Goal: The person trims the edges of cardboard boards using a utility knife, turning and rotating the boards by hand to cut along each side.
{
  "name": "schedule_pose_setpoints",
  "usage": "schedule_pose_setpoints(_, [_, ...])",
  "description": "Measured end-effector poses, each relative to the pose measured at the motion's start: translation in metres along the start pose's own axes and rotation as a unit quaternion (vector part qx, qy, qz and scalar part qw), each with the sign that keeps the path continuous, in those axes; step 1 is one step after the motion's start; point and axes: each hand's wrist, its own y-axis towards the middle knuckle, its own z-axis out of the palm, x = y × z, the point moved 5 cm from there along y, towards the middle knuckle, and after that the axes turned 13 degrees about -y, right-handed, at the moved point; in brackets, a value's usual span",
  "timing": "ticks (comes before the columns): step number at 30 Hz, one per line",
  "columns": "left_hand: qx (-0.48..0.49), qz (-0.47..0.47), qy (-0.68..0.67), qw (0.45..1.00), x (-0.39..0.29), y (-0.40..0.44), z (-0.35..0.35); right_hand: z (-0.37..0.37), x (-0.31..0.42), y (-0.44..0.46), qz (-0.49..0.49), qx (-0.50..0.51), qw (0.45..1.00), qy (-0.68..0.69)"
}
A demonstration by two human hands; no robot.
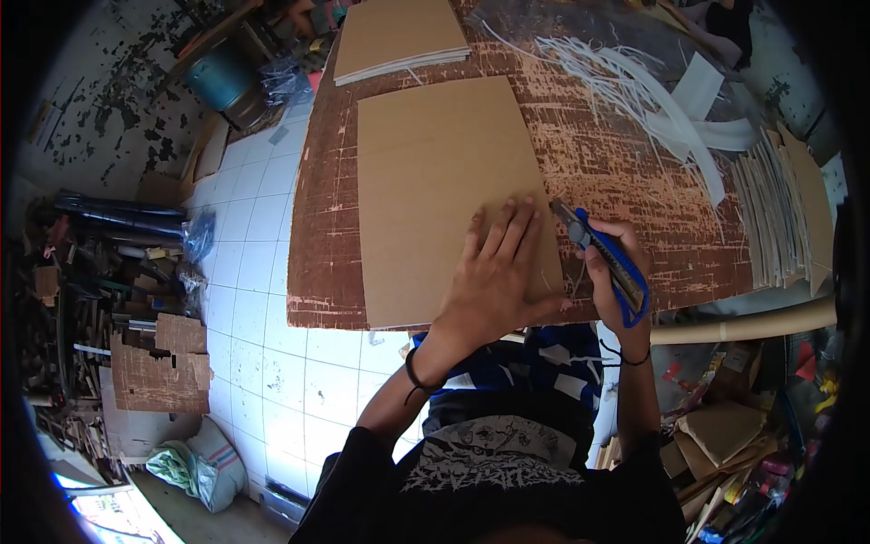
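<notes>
A brown cardboard sheet [435, 172] lies on the scratched wooden table [322, 208]. My left hand [489, 272] is spread flat on its lower right part, fingers pointing away from me and thumb out to the right. In my right hand [625, 254] is a blue utility knife [625, 276], gripped just right of the sheet's right edge. The knife's head points up and left, close to that edge. Whether the blade touches the sheet, I cannot tell.
At the table's far end lies a stack of cardboard sheets [399, 41]. White strips and shreds [625, 91] are heaped at the far right. Several cardboard pieces [770, 218] stand along the right edge. A long cardboard tube [752, 322] is below, and scraps [159, 363] crowd the left wall.
</notes>
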Motion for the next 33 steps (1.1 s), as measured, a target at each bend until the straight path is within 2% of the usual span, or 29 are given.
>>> schedule_pose_setpoints(8, [0.001,0.001,0.001,1.0,0.0,-0.001,-0.001,-0.015,0.007,-0.021,-0.023,-0.003,1.0,-0.022])
schedule_pose_setpoints(11, [-0.004,0.004,0.004,1.0,0.0,-0.001,0.0,-0.027,0.008,-0.038,0.03,0.018,0.998,-0.045])
schedule_pose_setpoints(12, [-0.007,0.006,0.006,1.0,0.0,-0.001,0.0,-0.032,0.014,-0.041,-0.009,-0.006,0.998,-0.059])
schedule_pose_setpoints(16, [-0.006,0.009,0.004,1.0,-0.001,-0.001,-0.002,-0.048,0.003,-0.059,0.055,0.025,0.998,0.031])
schedule_pose_setpoints(17, [-0.006,0.009,0.005,1.0,-0.001,-0.001,-0.002,-0.053,-0.006,-0.059,0.04,0.009,0.999,0.026])
schedule_pose_setpoints(19, [-0.004,0.011,0.007,1.0,-0.003,0.0,0.0,-0.062,-0.018,-0.057,0.072,-0.049,0.996,-0.013])
schedule_pose_setpoints(20, [-0.004,0.012,0.013,1.0,-0.004,0.002,0.0,-0.058,-0.014,-0.05,0.072,-0.081,0.993,0.054])
schedule_pose_setpoints(21, [-0.003,0.012,0.019,1.0,-0.006,0.002,0.001,-0.059,-0.018,-0.042,0.068,-0.099,0.992,0.043])
schedule_pose_setpoints(23, [0.023,0.048,0.001,0.999,-0.017,-0.001,0.003,-0.061,-0.035,-0.03,0.058,-0.131,0.989,0.021])
schedule_pose_setpoints(24, [0.034,0.068,-0.008,0.997,-0.024,-0.001,0.003,-0.06,-0.046,-0.027,0.091,-0.122,0.988,0.022])
schedule_pose_setpoints(27, [0.193,0.204,-0.203,0.938,-0.061,-0.02,0.019,-0.063,-0.054,-0.025,0.116,-0.098,0.987,0.057])
schedule_pose_setpoints(28, [0.16,0.209,-0.235,0.936,-0.065,-0.016,0.01,-0.064,-0.051,-0.025,0.101,-0.108,0.988,0.049])
schedule_pose_setpoints(31, [-0.002,0.073,-0.213,0.974,-0.033,0.02,-0.02,-0.059,-0.044,-0.025,0.085,-0.127,0.987,0.042])
schedule_pose_setpoints(33, [-0.046,0.044,-0.046,0.997,-0.016,0.017,-0.002,-0.06,-0.046,-0.027,0.094,-0.125,0.986,0.06])
